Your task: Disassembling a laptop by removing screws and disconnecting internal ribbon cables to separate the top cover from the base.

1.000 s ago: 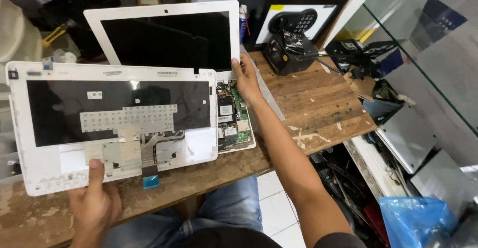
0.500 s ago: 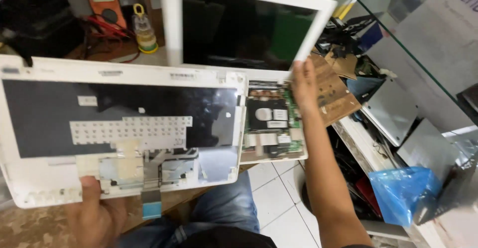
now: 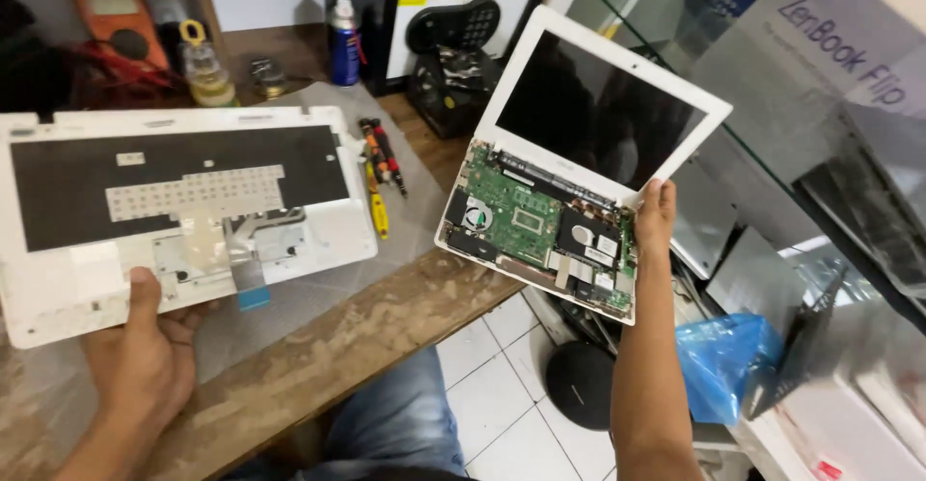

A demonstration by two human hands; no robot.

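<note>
Our left hand (image 3: pixel 145 360) grips the near edge of the white keyboard cover (image 3: pixel 183 211), thumb on top and fingers closed beneath it. The cover faces us underside up, with its black backing and a ribbon cable hanging off the near edge, just above the hand. Our right hand (image 3: pixel 656 216) is closed on the far right corner of the laptop base (image 3: pixel 540 230), by the hinge, and holds it off the counter (image 3: pixel 386 327), out past its edge and above the tiled floor. The base shows its green circuit board; the white-framed screen (image 3: pixel 603 109) stands open just beyond the hand. The two parts are well apart. Between the hands, screwdrivers (image 3: pixel 381 158) lie on the counter. Beyond them stands a spray can (image 3: pixel 343 42). Below the right forearm sits a blue bag (image 3: pixel 723 360).
</note>
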